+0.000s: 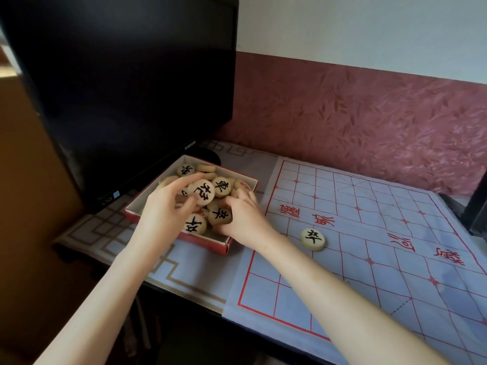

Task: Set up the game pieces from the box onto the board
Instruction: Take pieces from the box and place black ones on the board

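The red box (228,247) sits on the desk (189,262) at the left edge of the board (395,272). Its far corner is tucked against the SAMSUNG monitor (131,88), so room is tight there. The left hand (163,209) pinches a black-lettered piece (204,192) above the pile. The right hand (245,214) reaches in at the box's right wall, fingers curled among pieces; I cannot tell whether it grips one. A piece marked 卒 (313,239) lies on the board beside the red river writing, with open grid to its right.
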The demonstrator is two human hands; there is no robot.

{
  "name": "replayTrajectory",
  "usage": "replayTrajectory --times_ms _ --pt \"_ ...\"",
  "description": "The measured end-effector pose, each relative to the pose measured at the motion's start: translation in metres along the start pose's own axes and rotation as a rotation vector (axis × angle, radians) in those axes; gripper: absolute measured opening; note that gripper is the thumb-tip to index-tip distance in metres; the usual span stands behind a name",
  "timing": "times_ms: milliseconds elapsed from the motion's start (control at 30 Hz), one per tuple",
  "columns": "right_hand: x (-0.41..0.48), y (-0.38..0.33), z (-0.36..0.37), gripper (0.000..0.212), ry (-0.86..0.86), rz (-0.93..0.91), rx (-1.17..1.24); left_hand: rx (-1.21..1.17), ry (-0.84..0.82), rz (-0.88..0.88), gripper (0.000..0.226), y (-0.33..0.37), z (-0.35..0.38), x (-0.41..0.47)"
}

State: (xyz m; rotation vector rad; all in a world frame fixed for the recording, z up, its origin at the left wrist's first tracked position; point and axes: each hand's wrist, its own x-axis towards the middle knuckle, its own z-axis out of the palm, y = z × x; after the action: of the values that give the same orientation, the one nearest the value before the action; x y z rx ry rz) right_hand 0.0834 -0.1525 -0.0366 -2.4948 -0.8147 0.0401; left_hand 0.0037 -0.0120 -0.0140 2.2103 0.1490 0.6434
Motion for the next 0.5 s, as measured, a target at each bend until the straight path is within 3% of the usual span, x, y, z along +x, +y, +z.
replayTrajectory --times_ms 233,500 --pt "-0.008 0.009 -0.011 0.047 0.115 0.050 0.282 -0.071 -0.047 -0.110 0.052 -0.001 0.000 -0.001" --pt "-0.034 0.037 -0.037 0.046 0.148 0.139 0.330 -0.037 -0.064 -0.062 0.059 0.018 0.020 -0.005"
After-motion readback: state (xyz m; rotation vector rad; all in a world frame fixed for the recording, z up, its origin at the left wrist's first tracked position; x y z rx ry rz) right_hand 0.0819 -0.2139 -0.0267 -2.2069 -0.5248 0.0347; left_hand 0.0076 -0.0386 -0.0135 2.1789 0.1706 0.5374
